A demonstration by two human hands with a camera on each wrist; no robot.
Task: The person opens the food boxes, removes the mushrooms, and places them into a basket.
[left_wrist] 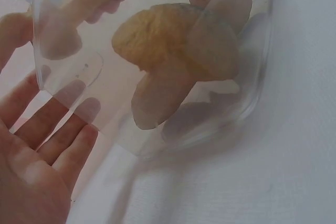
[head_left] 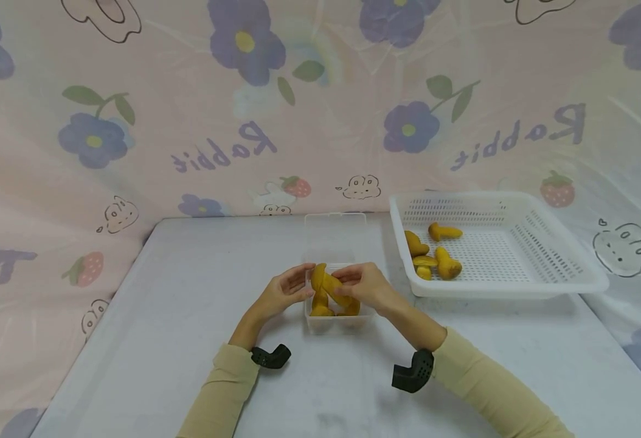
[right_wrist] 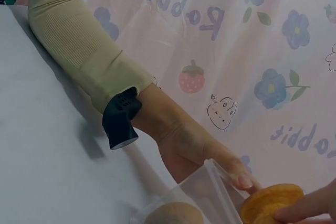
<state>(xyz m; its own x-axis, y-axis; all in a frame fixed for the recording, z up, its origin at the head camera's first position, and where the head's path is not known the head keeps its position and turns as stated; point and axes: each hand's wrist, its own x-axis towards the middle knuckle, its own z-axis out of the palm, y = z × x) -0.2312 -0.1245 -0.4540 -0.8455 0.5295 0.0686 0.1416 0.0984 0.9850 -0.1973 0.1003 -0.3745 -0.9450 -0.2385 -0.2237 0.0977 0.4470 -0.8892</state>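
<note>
A clear plastic box point(head_left: 320, 326) holds yellow mushrooms, some seen blurred through its wall, such as a wide-capped mushroom point(left_wrist: 157, 40) in the left wrist view. My left hand point(head_left: 281, 295) rests against the box's left side; its fingers point(left_wrist: 58, 124) lie fairly straight along the outer wall. Over the box my right hand point(head_left: 368, 285) pinches a yellow mushroom point(head_left: 331, 283) between thumb and fingers. In the right wrist view, a fingertip point(right_wrist: 304, 206) presses on a yellow mushroom cap point(right_wrist: 270, 198) beside the box's corner.
The box's clear lid point(head_left: 336, 234) stands open at the back. To the right sits a white perforated basket point(head_left: 509, 289) with several yellow mushrooms point(head_left: 448, 264) at its left end. A patterned curtain point(head_left: 320, 134) hangs behind the white table point(head_left: 205, 261).
</note>
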